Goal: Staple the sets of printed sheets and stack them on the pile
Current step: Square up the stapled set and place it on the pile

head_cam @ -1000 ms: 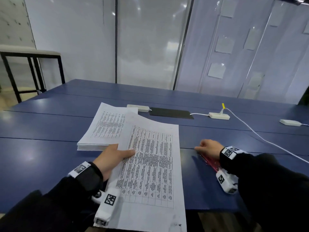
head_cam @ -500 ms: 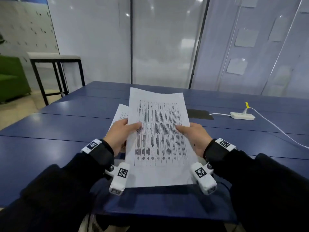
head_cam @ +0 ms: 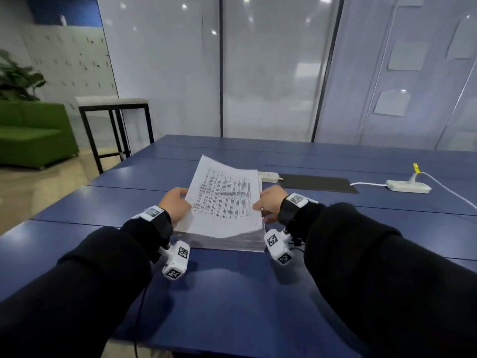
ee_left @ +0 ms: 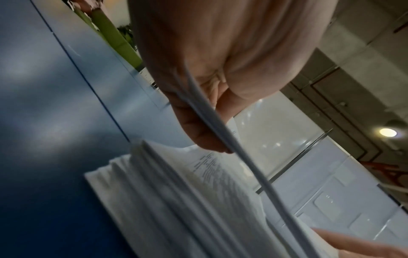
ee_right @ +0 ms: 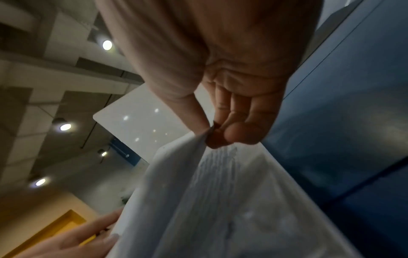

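Blue table (head_cam: 232, 293) before frosted glass walls (head_cam: 271, 73), green sofa (head_cam: 33, 133) at left, our left hand (head_cam: 175, 206) and right hand (head_cam: 271, 204) pinching a set of sheets (head_cam: 224, 200) by its side edges just above the pile (head_cam: 232, 242).

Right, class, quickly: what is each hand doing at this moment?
Left hand: holds the left edge of the set of sheets.
Right hand: pinches the set's right edge, above the pile.

An office meeting room: long blue table (head_cam: 232, 293), frosted glass partitions (head_cam: 271, 73), green sofa (head_cam: 33, 133).
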The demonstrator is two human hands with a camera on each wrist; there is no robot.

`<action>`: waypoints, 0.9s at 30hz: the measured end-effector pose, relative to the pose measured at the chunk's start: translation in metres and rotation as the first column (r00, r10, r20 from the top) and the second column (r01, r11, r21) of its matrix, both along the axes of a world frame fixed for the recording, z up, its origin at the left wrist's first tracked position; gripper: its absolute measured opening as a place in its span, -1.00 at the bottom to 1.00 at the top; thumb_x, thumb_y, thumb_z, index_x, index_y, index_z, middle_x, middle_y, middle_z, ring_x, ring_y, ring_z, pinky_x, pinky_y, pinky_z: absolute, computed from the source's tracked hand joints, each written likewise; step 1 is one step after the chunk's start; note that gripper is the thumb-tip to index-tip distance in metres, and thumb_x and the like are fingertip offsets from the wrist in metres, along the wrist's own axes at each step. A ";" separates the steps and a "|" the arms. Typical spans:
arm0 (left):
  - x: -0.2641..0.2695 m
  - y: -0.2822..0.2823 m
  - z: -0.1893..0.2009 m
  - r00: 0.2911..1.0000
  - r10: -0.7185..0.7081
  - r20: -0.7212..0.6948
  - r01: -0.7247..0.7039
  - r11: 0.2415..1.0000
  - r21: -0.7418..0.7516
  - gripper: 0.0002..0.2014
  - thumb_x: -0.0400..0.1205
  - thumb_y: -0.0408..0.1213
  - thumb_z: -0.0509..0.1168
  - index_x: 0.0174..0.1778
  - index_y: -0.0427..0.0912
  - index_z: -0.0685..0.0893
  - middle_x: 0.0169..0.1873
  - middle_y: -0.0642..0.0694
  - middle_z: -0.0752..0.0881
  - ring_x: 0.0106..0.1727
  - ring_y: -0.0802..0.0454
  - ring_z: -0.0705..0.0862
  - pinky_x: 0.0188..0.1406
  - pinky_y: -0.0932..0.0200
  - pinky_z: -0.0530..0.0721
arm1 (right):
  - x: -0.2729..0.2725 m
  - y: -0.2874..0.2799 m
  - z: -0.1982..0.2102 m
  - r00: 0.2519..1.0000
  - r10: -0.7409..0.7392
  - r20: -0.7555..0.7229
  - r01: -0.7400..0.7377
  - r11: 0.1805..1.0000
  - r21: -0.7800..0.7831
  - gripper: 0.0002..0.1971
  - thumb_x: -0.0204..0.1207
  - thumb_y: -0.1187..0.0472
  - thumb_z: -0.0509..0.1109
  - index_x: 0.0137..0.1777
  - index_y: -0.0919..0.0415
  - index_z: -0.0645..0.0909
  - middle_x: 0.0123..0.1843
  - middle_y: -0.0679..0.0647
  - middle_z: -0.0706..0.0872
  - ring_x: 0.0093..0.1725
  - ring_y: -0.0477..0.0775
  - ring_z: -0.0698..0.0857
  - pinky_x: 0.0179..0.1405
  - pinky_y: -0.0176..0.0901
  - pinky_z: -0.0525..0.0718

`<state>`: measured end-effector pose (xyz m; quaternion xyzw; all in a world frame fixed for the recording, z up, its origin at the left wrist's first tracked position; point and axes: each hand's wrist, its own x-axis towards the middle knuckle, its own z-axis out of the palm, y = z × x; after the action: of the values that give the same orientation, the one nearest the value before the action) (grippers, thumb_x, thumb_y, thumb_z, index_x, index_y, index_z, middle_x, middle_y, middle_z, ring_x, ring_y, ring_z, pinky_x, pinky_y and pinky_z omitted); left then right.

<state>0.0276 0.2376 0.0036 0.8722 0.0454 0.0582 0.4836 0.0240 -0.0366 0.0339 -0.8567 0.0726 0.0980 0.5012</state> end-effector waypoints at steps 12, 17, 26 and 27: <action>0.026 -0.001 -0.027 0.991 -0.044 -0.129 0.079 0.956 0.283 -0.91 0.62 -0.30 0.43 -0.04 -0.22 0.80 -0.10 -0.16 0.85 0.01 -0.21 0.82 0.00 0.03 0.74 | 0.002 -0.014 -0.039 0.996 -0.041 0.077 0.052 0.989 -0.138 -0.86 0.47 0.33 0.64 0.00 0.32 0.81 -0.03 0.22 0.89 -0.15 0.22 0.83 0.06 0.26 0.86; 0.031 0.002 -0.030 0.995 -0.010 -0.103 0.040 0.954 0.296 -0.66 0.65 -0.17 0.47 -0.28 -0.20 0.46 -0.32 -0.08 0.54 -0.28 -0.12 0.49 -0.28 0.03 0.35 | 0.008 -0.014 -0.063 0.995 -0.045 0.092 0.050 0.997 -0.052 -0.86 0.42 0.20 0.60 -0.23 0.28 0.79 -0.16 0.20 0.89 -0.06 0.32 0.87 0.04 0.20 0.87; 0.041 0.004 -0.049 0.985 -0.122 -0.123 0.124 0.992 0.009 -0.84 0.64 -0.31 0.51 -0.22 -0.23 0.71 -0.22 -0.15 0.80 -0.19 -0.17 0.71 -0.06 -0.04 0.64 | 0.004 -0.001 -0.080 0.992 0.013 0.124 -0.009 0.999 -0.031 -0.66 0.43 0.19 0.51 0.20 0.24 0.70 0.16 0.13 0.82 0.13 0.20 0.81 0.24 0.19 0.79; 0.041 0.004 -0.050 0.985 -0.129 -0.117 0.129 0.992 -0.005 -0.86 0.64 -0.31 0.51 -0.20 -0.23 0.73 -0.18 -0.16 0.82 -0.14 -0.19 0.73 0.01 -0.06 0.66 | 0.005 -0.001 -0.082 0.991 0.014 0.132 -0.011 1.000 -0.026 -0.65 0.42 0.18 0.50 0.21 0.23 0.69 0.17 0.12 0.82 0.14 0.20 0.80 0.25 0.20 0.79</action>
<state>0.0687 0.2420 -0.0468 0.8757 0.0170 -0.0245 0.4820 0.0292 -0.0375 -0.0484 -0.8679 0.0351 0.0434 0.4936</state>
